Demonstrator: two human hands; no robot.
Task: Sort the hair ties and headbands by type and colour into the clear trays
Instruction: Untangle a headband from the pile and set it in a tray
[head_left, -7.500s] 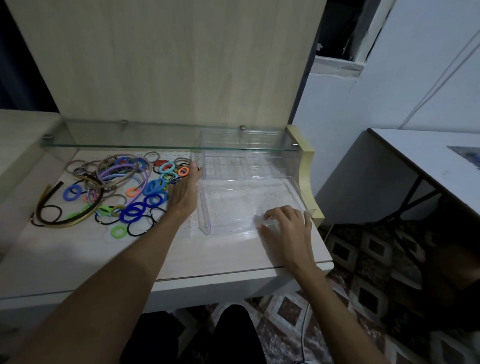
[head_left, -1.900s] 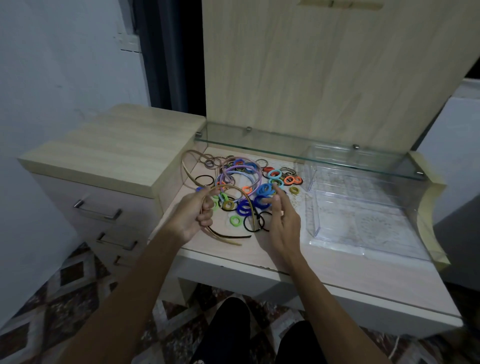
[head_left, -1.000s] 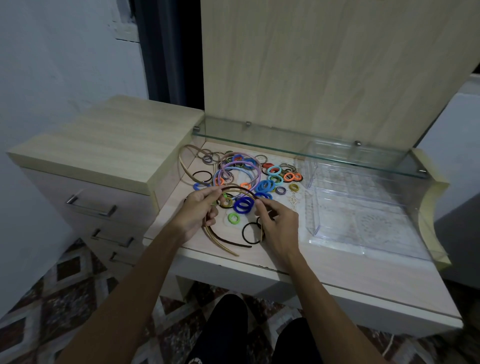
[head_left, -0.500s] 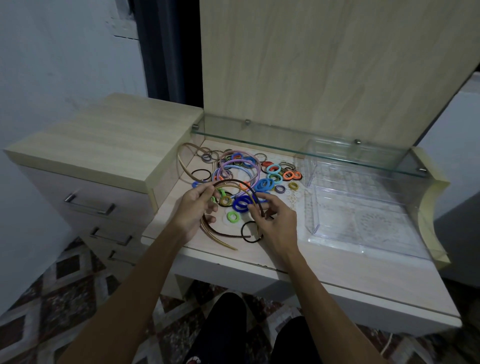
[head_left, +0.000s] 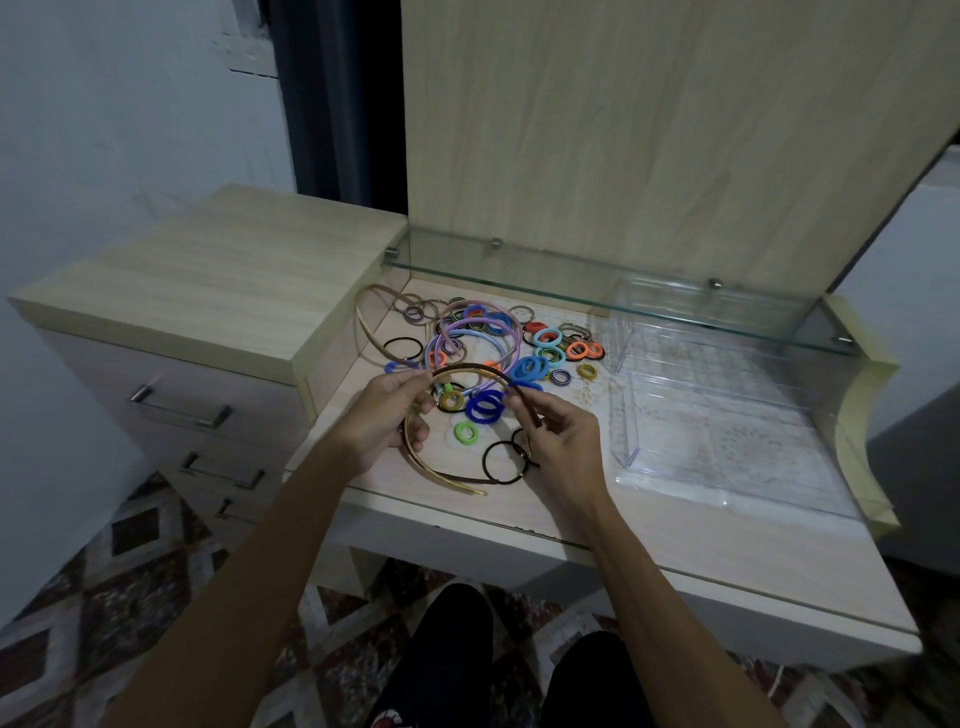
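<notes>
Right of the grip, the near clear tray (head_left: 727, 447) lies on the desk top (head_left: 649, 525), and nothing coloured shows inside it; a second clear tray (head_left: 675, 343) sits just behind it, partly under the glass shelf (head_left: 597, 296) (its contents are hard to read through the glass). The left hand (head_left: 387, 410) and the right hand (head_left: 561, 431) each pinch one end of a dark brown headband (head_left: 478, 370), arched up between them above the pile. Directly under and beyond the grip lies the heap of hair ties (head_left: 485, 405), blue, green, orange and black, tangled with a lilac headband (head_left: 498, 332). A gold headband (head_left: 436, 470) curves on the desk below the left hand, close to the front edge. A drawer unit (head_left: 208, 280) walls off the left; open desk runs between the right hand and the near tray.
</notes>
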